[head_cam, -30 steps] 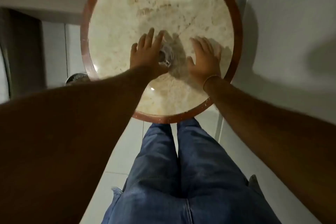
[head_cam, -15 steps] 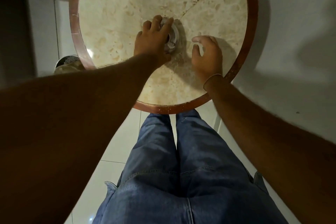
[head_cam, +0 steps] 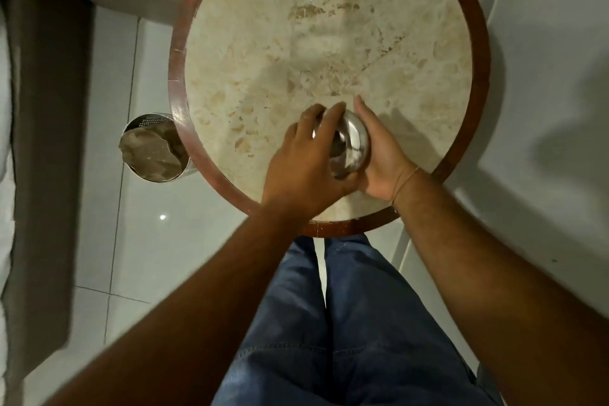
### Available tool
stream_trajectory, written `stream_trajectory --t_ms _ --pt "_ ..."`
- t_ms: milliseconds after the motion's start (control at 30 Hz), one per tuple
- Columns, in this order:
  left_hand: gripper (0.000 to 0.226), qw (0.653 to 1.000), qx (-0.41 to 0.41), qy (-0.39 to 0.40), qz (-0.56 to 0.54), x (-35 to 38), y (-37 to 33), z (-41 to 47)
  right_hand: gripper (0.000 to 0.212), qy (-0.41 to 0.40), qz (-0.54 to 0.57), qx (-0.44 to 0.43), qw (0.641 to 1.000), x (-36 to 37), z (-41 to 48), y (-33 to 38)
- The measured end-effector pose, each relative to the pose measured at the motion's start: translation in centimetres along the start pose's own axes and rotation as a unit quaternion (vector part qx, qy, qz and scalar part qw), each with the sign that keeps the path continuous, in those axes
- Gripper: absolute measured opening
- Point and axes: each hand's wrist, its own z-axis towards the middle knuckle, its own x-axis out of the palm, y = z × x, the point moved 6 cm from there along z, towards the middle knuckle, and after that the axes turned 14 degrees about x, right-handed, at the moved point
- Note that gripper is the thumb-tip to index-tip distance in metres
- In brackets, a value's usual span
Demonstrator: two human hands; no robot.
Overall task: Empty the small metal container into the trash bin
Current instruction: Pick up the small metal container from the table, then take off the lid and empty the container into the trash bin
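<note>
- One round tabletop (head_cam: 250,53) of beige marble with a reddish-brown wooden rim.
- One small shiny metal container (head_cam: 354,143), rounded and silver.
- One cylindrical perforated metal trash bin (head_cam: 148,122) with a crumpled brownish liner, on the floor.
- Two bare hands: one left hand (head_cam: 304,168), one right hand (head_cam: 382,158).
- One thin thread bracelet (head_cam: 407,180), on the right wrist.
- Two legs in blue denim jeans (head_cam: 346,323).

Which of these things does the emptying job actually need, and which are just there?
Needed:
small metal container, held between both hands
left hand
right hand
trash bin, on the floor left of the table

Just there:
round marble table
grey curtain
tiled floor
</note>
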Motion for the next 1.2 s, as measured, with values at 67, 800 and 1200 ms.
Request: stream_trajectory --t_ms 67,800,1200 --pt "0.108 1.0 -0.012 -0.009 -0.026 -0.5 0.2 -1.4 0.065 -0.002 -0.001 0.021 1.0 0.6 0.5 -0.7" --pt "0.106 0.835 -0.355 -0.326 -0.266 1.8 11.4 -27.6 0.063 -0.081 -0.266 0.007 0.96 24.1 15.1 -5.8" --pt "0.101 0.731 -0.417 -0.409 -0.352 7.5 16.7 -32.1 0.075 -0.075 -0.636 -0.449 0.623 37.1 23.2 -10.1"
